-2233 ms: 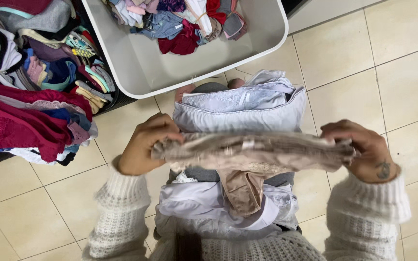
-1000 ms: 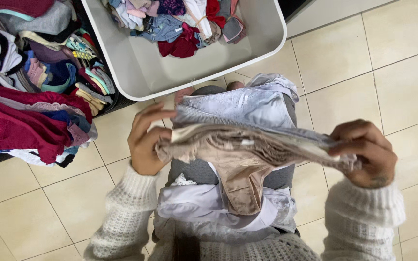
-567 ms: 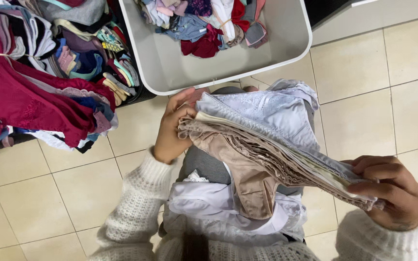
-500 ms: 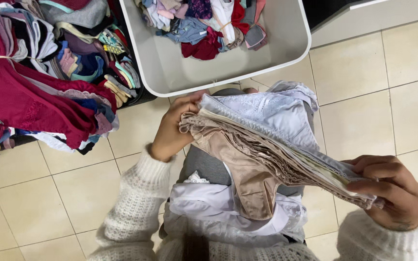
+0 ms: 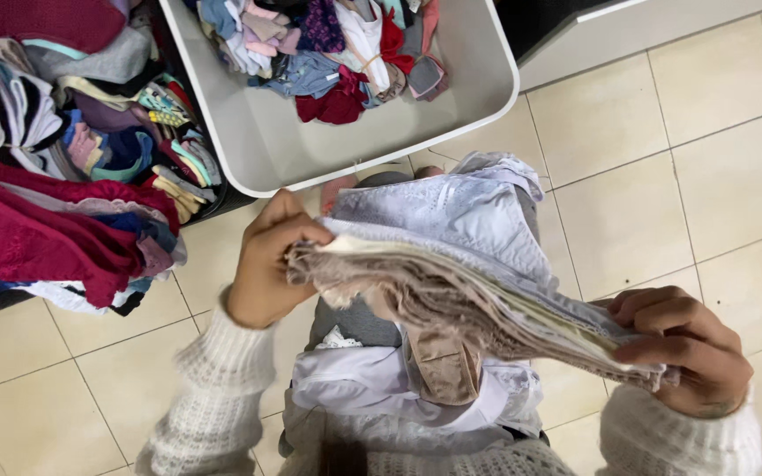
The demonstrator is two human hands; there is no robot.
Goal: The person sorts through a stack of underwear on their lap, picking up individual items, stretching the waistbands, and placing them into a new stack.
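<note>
Held the beige lace underwear (image 5: 451,304) stretched between both hands, over my lap. Left hand (image 5: 266,264) pinched the upper-left end: fingers curled shut on the bunched waistband, thumb on top. Right hand (image 5: 685,353) clamped the lower-right end, fingers folded over the fabric edge.

Long axis ran diagonally, upper left down to lower right, so the left end sat farther from me, toward the bin, and the right end lower, near my right sleeve (image 5: 672,432). The crotch panel hung down from the middle, between the two grips. Neither hand was nearer the middle; each sat at its own end.

Just behind the stretched piece lay a pale lilac lace garment (image 5: 451,211) on my knees, touching or nearly touching the beige one along its top edge; couldn't tell which. Below, white garments (image 5: 372,388) were bunched in my lap.

White plastic bin (image 5: 266,145) with mixed coloured clothes was ahead on the tiled floor (image 5: 707,176), well apart from the right hand, near the left. Dark basket with a heaped clothes pile (image 5: 55,176) was off to the left.

Hidden: my left fingertips under the fabric, the right thumb pad, and how many layers were folded in the band. The left sleeve (image 5: 213,388) was motion-blurred.
</note>
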